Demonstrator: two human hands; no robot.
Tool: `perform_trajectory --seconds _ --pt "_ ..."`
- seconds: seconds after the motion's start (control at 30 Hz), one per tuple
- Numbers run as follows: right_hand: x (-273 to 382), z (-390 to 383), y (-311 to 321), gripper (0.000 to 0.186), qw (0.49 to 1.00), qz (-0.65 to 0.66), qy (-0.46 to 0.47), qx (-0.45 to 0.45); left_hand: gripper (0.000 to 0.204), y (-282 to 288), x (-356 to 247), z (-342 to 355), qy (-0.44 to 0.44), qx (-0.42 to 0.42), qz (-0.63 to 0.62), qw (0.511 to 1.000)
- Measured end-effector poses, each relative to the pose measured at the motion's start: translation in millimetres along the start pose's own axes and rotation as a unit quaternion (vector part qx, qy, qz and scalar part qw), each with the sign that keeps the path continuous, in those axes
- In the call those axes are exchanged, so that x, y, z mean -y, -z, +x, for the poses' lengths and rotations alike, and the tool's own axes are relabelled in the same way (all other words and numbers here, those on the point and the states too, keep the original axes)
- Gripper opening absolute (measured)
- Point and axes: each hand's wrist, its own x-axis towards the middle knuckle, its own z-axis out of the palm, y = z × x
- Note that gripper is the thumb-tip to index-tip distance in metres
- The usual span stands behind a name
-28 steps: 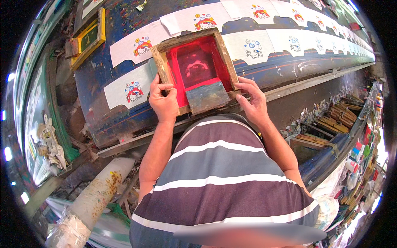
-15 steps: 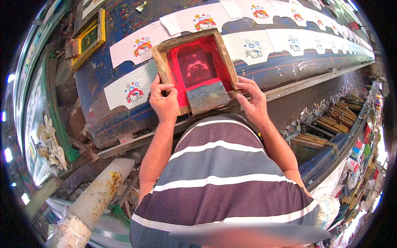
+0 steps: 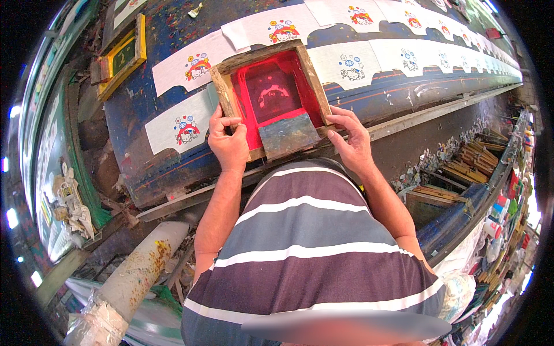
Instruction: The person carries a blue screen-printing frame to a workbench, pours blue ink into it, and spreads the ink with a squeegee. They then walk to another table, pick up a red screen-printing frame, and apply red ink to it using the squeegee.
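Observation:
A wooden screen-printing frame (image 3: 314, 86) with red ink smeared over its mesh sits on the near edge of the long blue table. My left hand (image 3: 229, 141) is closed on the frame's left near corner, thumb against the fingers. At the right near corner my right hand (image 3: 350, 138) grips the frame between thumb and fingers. A flat, dark-stained squeegee (image 3: 288, 136) rests inside, against the frame's near side. The frame covers most of one white fabric piece beneath it. To its left lies a printed white piece (image 3: 179, 127) with a cartoon figure.
Rows of printed white pieces (image 3: 346, 60) run along the blue table (image 3: 173, 173) to the far right. A yellow-edged frame (image 3: 123, 56) stands at the left. Wooden frames (image 3: 470, 158) are stacked in a trough at the right. A rusty pipe (image 3: 141, 259) lies lower left.
The view has shifted very slightly. My hands and the frame hold almost the same position.

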Motion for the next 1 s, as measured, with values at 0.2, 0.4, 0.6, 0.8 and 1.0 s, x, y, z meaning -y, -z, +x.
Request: perform_trajectory --seconds 0.2,0.4,0.6,0.8,1.0 --pt "4.3 0.0 1.9 0.038 1.0 -0.014 0.015 0.007 0.015 1.2 3.7 -0.9 0.018 0.002 -0.026 0.999" --pt "7.1 0.8 5.8 0.041 0.997 -0.052 0.051 0.022 0.014 2.7 4.3 -0.4 0.044 0.002 -0.059 0.997" --pt "7.3 0.0 7.4 0.041 0.995 -0.075 0.059 0.03 0.015 2.5 0.7 -0.6 0.044 0.0 -0.074 0.996" --pt "6.1 0.1 5.5 0.041 0.996 -0.068 0.059 0.022 0.015 3.1 3.0 -0.2 0.038 0.002 -0.051 0.998" --pt "6.2 0.2 5.1 0.041 0.996 -0.071 0.059 0.021 0.014 4.2 6.7 -0.1 0.047 0.003 -0.053 0.997"
